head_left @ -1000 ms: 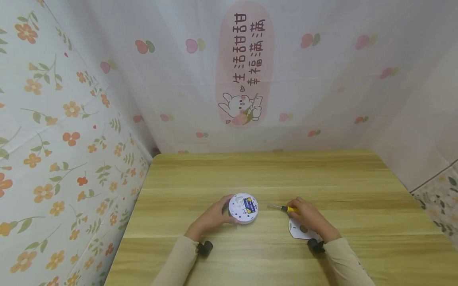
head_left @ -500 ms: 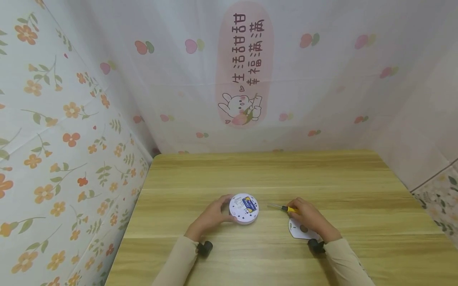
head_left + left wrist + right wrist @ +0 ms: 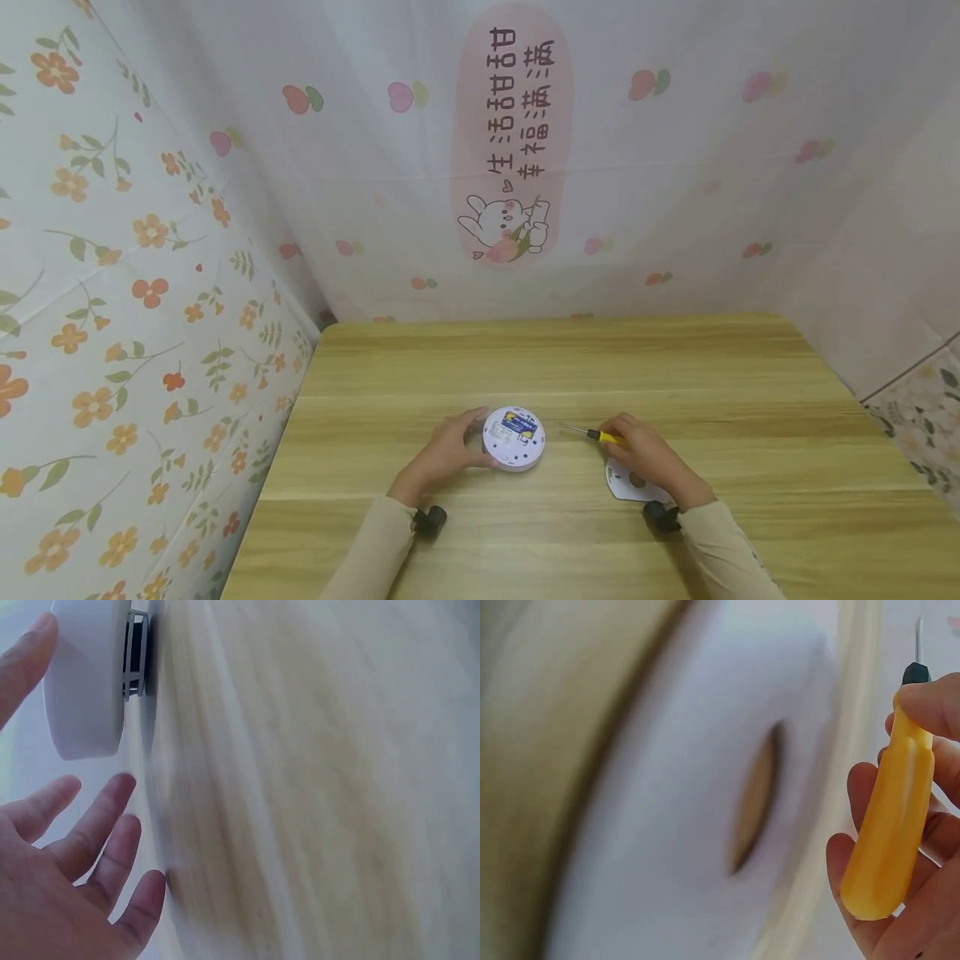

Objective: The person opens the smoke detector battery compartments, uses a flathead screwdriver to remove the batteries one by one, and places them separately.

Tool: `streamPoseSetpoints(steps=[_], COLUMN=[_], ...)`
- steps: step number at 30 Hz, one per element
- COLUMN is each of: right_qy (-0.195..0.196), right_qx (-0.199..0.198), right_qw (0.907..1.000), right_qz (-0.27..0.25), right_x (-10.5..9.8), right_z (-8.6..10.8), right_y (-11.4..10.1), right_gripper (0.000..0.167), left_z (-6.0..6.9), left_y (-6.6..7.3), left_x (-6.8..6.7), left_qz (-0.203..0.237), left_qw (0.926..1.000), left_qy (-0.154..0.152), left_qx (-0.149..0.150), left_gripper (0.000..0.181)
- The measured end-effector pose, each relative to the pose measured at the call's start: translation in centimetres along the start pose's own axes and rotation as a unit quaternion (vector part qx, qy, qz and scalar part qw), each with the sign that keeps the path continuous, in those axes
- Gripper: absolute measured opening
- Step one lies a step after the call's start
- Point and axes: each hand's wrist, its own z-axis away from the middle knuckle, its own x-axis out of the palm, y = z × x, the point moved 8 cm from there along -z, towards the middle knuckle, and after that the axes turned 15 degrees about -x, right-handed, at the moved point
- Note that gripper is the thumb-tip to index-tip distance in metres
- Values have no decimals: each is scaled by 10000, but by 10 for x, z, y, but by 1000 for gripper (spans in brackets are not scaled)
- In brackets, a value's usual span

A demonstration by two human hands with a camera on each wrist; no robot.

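A round white smoke alarm (image 3: 514, 454) lies on the table, its blue-and-yellow label facing up. In the left wrist view, a slotted grey vent (image 3: 135, 654) shows on its underside. My left hand (image 3: 447, 447) is around its left side; the thumb is at the rim, and the other fingers are spread and stand apart from it in the left wrist view. My right hand (image 3: 637, 448) grips a yellow-handled screwdriver (image 3: 891, 825), whose metal tip points left toward the alarm without touching it. Beneath that hand is a white mounting plate (image 3: 624, 485) with a hole, partly covered.
The wood-grain table (image 3: 420, 358) reaches back to a white printed curtain (image 3: 360, 192). A floral curtain (image 3: 150, 350) hangs along the left side. Black wrist cameras (image 3: 431, 522) are strapped to both forearms.
The smoke alarm has turned counterclockwise, bringing its label from the right toward the back, and has shifted slightly right. The screwdriver and both hands have hardly moved.
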Motion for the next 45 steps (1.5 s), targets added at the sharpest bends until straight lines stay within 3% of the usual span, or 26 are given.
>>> streamPoseSetpoints(steps=[12,26,36,45], right_qy=[161,-125,-289,-489], right_qx=[-539,-445,-471,-565], right_qw=[9980,9989,9983,9963], right_qz=[291,-21,198,429], right_x=[-12,-13,-12,-14], right_z=[-16,-22,-27,-30], right_y=[-31,-40,-48,-53], right_gripper=[20,19,22,23], left_z=[-3,-2,-5,-7], left_y=[4,3,11,8], left_x=[10,9,12,13], left_qz=[-326,-265,-436,-471], left_qw=[9995,9990,9989,9988], left_qy=[22,-344,-189,-127], left_qx=[6,-117,-50,-75], left_gripper=[91,91,100,99])
